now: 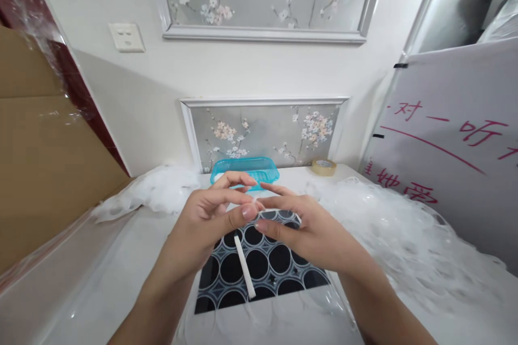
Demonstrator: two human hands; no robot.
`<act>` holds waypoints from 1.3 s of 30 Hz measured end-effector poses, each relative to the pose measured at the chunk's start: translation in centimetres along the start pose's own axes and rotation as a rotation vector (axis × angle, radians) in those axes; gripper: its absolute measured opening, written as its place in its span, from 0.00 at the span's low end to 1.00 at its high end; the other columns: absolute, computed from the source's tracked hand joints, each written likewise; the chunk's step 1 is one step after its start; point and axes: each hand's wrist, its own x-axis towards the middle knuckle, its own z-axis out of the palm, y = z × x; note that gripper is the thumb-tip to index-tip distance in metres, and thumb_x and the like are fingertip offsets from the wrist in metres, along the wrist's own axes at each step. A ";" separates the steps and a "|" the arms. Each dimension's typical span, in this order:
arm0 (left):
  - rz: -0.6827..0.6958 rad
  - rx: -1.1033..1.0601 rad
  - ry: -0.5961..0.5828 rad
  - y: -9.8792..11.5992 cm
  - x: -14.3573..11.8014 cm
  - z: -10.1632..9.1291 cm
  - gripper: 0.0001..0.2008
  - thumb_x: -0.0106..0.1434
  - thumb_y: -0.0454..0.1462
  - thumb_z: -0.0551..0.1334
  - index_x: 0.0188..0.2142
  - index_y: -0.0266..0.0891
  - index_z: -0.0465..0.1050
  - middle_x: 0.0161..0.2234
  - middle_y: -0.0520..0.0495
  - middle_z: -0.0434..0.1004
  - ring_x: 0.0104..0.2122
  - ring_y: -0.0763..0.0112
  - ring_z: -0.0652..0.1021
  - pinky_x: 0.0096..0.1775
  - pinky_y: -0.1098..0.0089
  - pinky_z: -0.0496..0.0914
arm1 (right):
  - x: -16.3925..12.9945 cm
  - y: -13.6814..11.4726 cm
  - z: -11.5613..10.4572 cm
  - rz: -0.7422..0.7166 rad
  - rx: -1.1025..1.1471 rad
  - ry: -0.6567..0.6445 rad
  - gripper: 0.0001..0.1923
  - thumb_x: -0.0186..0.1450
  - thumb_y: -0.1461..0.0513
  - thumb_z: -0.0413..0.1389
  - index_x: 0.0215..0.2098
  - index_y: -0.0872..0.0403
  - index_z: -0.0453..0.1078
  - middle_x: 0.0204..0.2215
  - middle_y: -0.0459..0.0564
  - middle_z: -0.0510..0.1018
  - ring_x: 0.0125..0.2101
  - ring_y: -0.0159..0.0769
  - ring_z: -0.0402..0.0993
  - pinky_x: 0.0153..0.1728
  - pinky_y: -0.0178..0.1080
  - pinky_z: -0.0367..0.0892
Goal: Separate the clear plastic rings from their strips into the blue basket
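Note:
My left hand (220, 210) and my right hand (305, 223) meet fingertip to fingertip above a black mat with a pattern of circles (256, 264). Thumb and forefinger of the left are pinched together; a tiny whitish bit shows at their tips, too small to name. The right hand's forefinger touches those fingertips, while its thumb stands apart below, with nothing visible between. Under the hands, a slim white stick (245, 267) lies slantwise on the mat. Just behind the fingers is a translucent blue plastic basket (265, 163), partly hidden by the left hand.
On the right lies a wide heap of thin, translucent white pieces (396, 242). A white, filmy bundle (157, 188) sits at the back left. By the wall stands a roll of tape (324, 167). A cardboard box (48, 156) flanks the left; a board with red writing (449, 135) flanks the right.

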 end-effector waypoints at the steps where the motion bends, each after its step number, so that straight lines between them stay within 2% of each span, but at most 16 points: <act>1: -0.007 -0.006 -0.003 0.0 0.0 0.0 0.06 0.61 0.44 0.67 0.31 0.47 0.81 0.41 0.45 0.73 0.51 0.58 0.70 0.50 0.56 0.71 | 0.1 0.1 0.0 0.013 0.059 0.006 0.16 0.64 0.55 0.58 0.50 0.41 0.73 0.51 0.45 0.76 0.62 0.45 0.57 0.60 0.56 0.58; 4: 0.004 0.075 0.003 0.1 0.0 -0.1 0.06 0.60 0.44 0.68 0.29 0.47 0.80 0.46 0.46 0.72 0.53 0.57 0.70 0.56 0.51 0.65 | 0.4 0.5 -0.3 0.037 0.337 0.039 0.18 0.64 0.55 0.58 0.52 0.42 0.71 0.48 0.47 0.78 0.54 0.42 0.70 0.54 0.51 0.67; 8: 0.030 0.297 -0.025 0.4 -0.2 -0.4 0.04 0.59 0.42 0.68 0.28 0.50 0.79 0.55 0.52 0.66 0.59 0.54 0.64 0.62 0.45 0.52 | 0.6 0.7 -0.5 0.020 0.587 0.172 0.12 0.63 0.55 0.59 0.45 0.41 0.76 0.44 0.45 0.81 0.50 0.39 0.74 0.55 0.49 0.65; 14: -0.033 0.540 -0.180 0.2 -0.5 -0.6 0.06 0.61 0.44 0.66 0.30 0.50 0.79 0.63 0.56 0.57 0.64 0.49 0.54 0.60 0.40 0.52 | 0.6 0.7 -0.1 0.056 0.573 0.298 0.07 0.61 0.51 0.60 0.33 0.42 0.79 0.37 0.45 0.82 0.41 0.39 0.78 0.52 0.50 0.69; 18: -0.059 0.624 -0.269 -0.4 -0.4 -0.9 0.07 0.64 0.45 0.63 0.37 0.51 0.79 0.65 0.57 0.53 0.65 0.50 0.50 0.59 0.42 0.56 | 0.4 0.6 0.0 0.016 0.493 0.283 0.06 0.61 0.53 0.61 0.31 0.43 0.79 0.31 0.45 0.82 0.42 0.39 0.77 0.51 0.49 0.69; 20: -0.086 0.616 -0.246 -0.7 0.0 -1.0 0.10 0.65 0.47 0.61 0.44 0.53 0.78 0.65 0.54 0.53 0.65 0.50 0.51 0.59 0.43 0.55 | 0.2 0.2 -0.1 -0.006 0.406 0.236 0.06 0.61 0.54 0.60 0.31 0.43 0.79 0.30 0.44 0.82 0.45 0.39 0.75 0.53 0.49 0.67; 23: -0.125 0.476 -0.130 -1.0 0.8 -1.2 0.15 0.65 0.48 0.61 0.50 0.51 0.75 0.64 0.50 0.55 0.64 0.50 0.54 0.60 0.44 0.53 | -0.3 -0.5 -0.2 0.011 0.270 0.102 0.05 0.61 0.55 0.60 0.31 0.41 0.79 0.31 0.43 0.82 0.51 0.41 0.71 0.55 0.49 0.64; 26: -0.097 0.200 -0.035 -1.0 1.2 -1.1 0.14 0.65 0.48 0.62 0.47 0.51 0.77 0.62 0.48 0.60 0.64 0.53 0.54 0.61 0.47 0.55 | -0.6 -0.7 -0.2 0.072 0.135 -0.002 0.04 0.61 0.56 0.61 0.33 0.39 0.79 0.33 0.42 0.82 0.56 0.43 0.66 0.55 0.51 0.64; 29: -0.045 0.005 -0.013 -0.6 0.9 -0.7 0.10 0.65 0.47 0.62 0.40 0.50 0.80 0.57 0.49 0.68 0.65 0.55 0.54 0.60 0.48 0.57 | -0.5 -0.4 -0.1 0.109 0.044 -0.062 0.05 0.62 0.54 0.60 0.34 0.38 0.79 0.38 0.41 0.82 0.56 0.44 0.66 0.52 0.52 0.67; 33: -0.026 0.026 -0.022 0.0 0.3 -0.2 0.08 0.64 0.44 0.65 0.30 0.48 0.80 0.58 0.54 0.66 0.63 0.54 0.58 0.61 0.49 0.56 | 0.2 0.2 0.0 0.093 0.014 0.004 0.12 0.63 0.55 0.58 0.45 0.39 0.76 0.49 0.43 0.77 0.58 0.44 0.64 0.56 0.54 0.64; 36: 0.001 0.103 -0.021 0.3 0.1 -0.1 0.07 0.63 0.43 0.66 0.29 0.49 0.80 0.58 0.54 0.67 0.62 0.55 0.60 0.62 0.50 0.54 | 0.4 0.5 0.0 0.060 0.102 0.095 0.20 0.64 0.57 0.57 0.54 0.41 0.69 0.52 0.45 0.75 0.60 0.43 0.62 0.57 0.52 0.63; 39: 0.026 0.169 -0.007 0.3 0.1 -0.1 0.06 0.62 0.43 0.66 0.29 0.49 0.80 0.57 0.54 0.68 0.63 0.55 0.58 0.62 0.50 0.54 | 0.1 0.8 0.0 -0.031 0.247 0.133 0.25 0.65 0.61 0.56 0.59 0.37 0.62 0.57 0.43 0.71 0.57 0.42 0.67 0.57 0.51 0.64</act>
